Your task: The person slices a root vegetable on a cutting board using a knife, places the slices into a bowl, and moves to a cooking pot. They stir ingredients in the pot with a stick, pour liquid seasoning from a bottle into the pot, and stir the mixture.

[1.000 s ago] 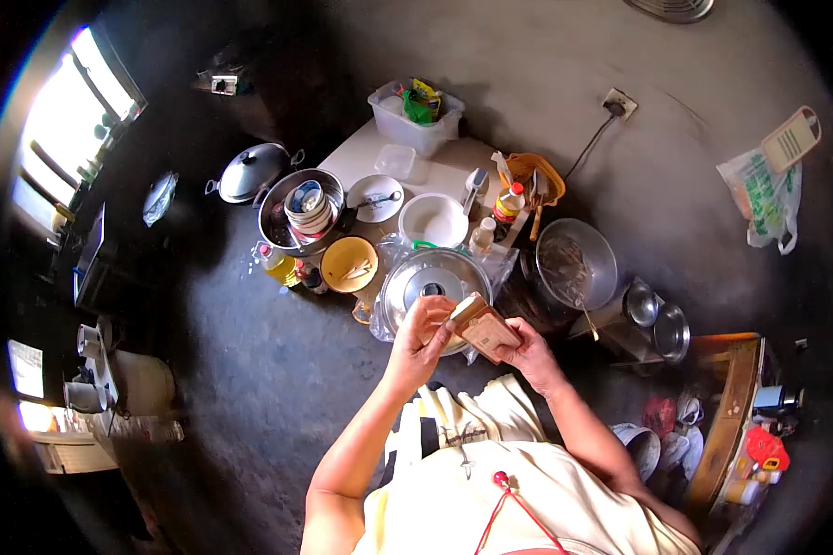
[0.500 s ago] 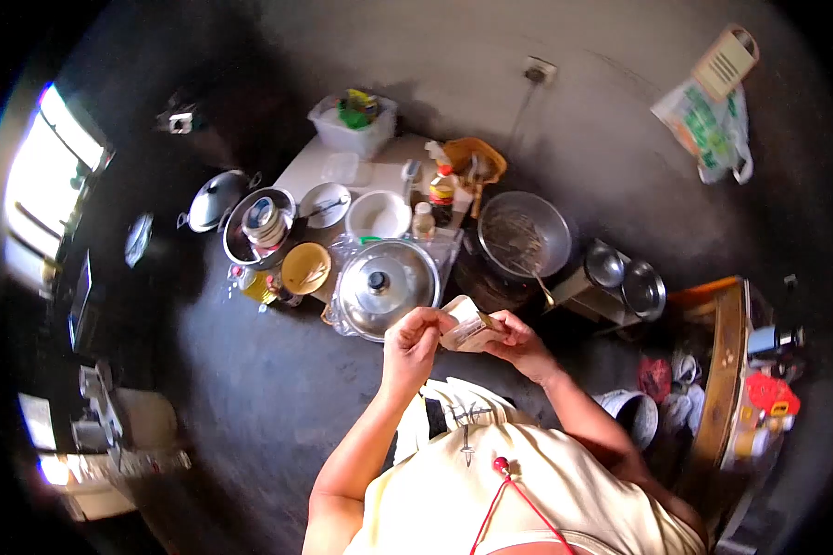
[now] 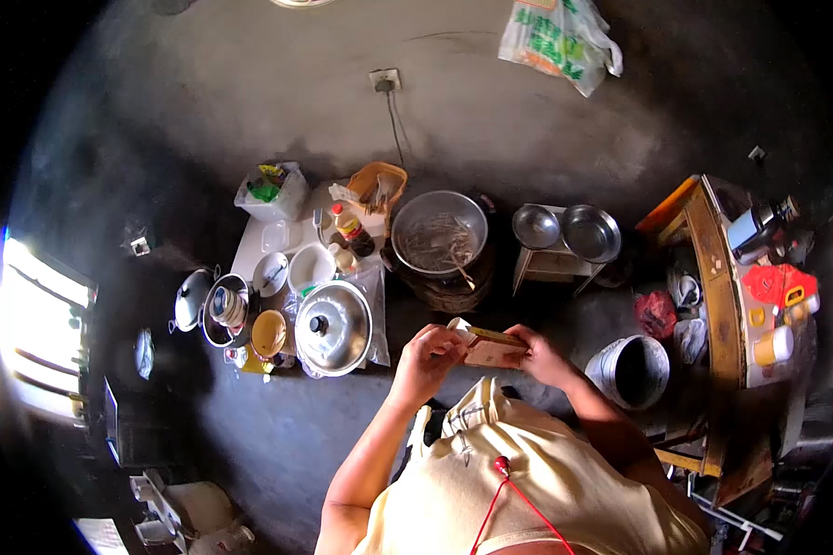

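Observation:
In front of my chest, a small cardboard box (image 3: pixel 492 348) is held roughly level, its open end toward the left. My right hand (image 3: pixel 541 357) grips the box at its right end. My left hand (image 3: pixel 428 359) is at the open end with thumb and fingers pinched together; whatever is between them is too small to make out. Beyond the hands, a large metal pan (image 3: pixel 440 231) holds pale pieces and a long-handled utensil. A lidded steel pot (image 3: pixel 333 328) stands on the table to the left.
The table (image 3: pixel 250 242) also bears a white bowl (image 3: pixel 312 267), a yellow bowl (image 3: pixel 268 334), a sauce bottle (image 3: pixel 352 228) and a wicker basket (image 3: pixel 377 188). Two metal basins (image 3: pixel 590 234) rest on a stand. A bucket (image 3: pixel 628 372) is at right, beside a wooden cabinet (image 3: pixel 713 305).
The view has swung to the right, so table and pots appear further left. The box has been tilted flatter, and its end now stands open by my left fingers.

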The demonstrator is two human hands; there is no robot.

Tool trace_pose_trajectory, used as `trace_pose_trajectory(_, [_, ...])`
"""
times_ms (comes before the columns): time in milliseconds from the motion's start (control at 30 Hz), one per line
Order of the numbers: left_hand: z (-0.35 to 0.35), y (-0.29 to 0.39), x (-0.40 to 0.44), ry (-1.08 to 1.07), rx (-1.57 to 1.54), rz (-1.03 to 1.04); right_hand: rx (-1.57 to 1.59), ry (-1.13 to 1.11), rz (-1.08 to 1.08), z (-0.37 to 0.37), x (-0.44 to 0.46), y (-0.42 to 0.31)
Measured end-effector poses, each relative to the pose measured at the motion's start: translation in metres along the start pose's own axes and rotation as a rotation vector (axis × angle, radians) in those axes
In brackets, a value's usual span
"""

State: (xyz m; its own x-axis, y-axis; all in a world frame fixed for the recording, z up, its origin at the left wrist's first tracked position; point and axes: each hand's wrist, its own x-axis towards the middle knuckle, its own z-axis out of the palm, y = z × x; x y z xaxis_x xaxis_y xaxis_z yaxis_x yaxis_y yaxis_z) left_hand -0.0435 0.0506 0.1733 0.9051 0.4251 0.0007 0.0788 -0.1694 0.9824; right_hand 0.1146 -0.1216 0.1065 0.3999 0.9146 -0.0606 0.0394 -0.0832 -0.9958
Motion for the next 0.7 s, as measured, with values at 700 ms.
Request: trace_pose_trajectory(700, [0.006,-0.014,0.014,0.410,-0.824,-0.405,-0.721,0.280,-0.507,0.001,0.010,-0.046])
